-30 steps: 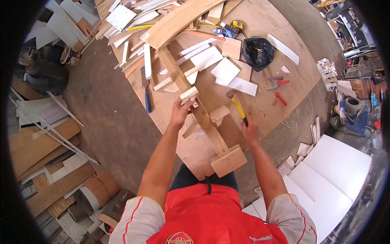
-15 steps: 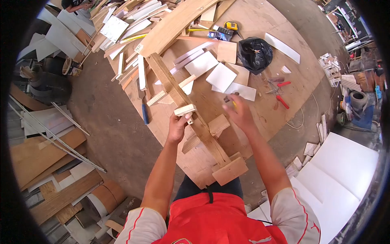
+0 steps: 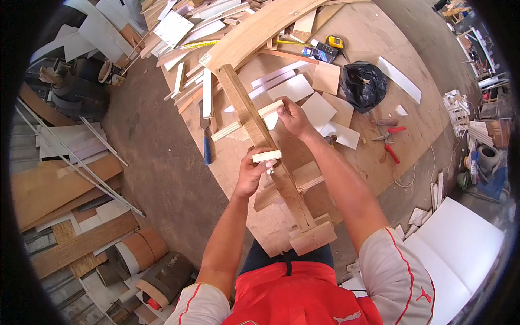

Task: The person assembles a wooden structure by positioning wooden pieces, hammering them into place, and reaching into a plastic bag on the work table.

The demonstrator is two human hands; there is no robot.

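A long wooden beam (image 3: 245,112) runs lengthwise in front of me, with a short wooden crosspiece (image 3: 313,235) at its near end. My left hand (image 3: 252,174) is closed on a small pale wood block (image 3: 267,156) at the beam's left edge. Something small and shiny shows just under that block; I cannot make out what. Across the beam, my right hand (image 3: 295,119) pinches the end of a pale wood strip (image 3: 270,109). A similar strip (image 3: 226,131) sticks out on the beam's left side. Partly behind my right forearm lies a dark tool head, perhaps a hammer (image 3: 330,140).
Red-handled pincers (image 3: 391,146), a black plastic bag (image 3: 364,85), a yellow tape measure (image 3: 335,42) and white panels (image 3: 318,114) lie on the plywood table (image 3: 374,173). A blue-handled tool (image 3: 207,149) rests at the left edge. Offcuts are heaped at the far left.
My right hand has left the dark tool on the table and moved up and left to the pale strip. My left hand keeps the block. The whole view has shifted slightly.
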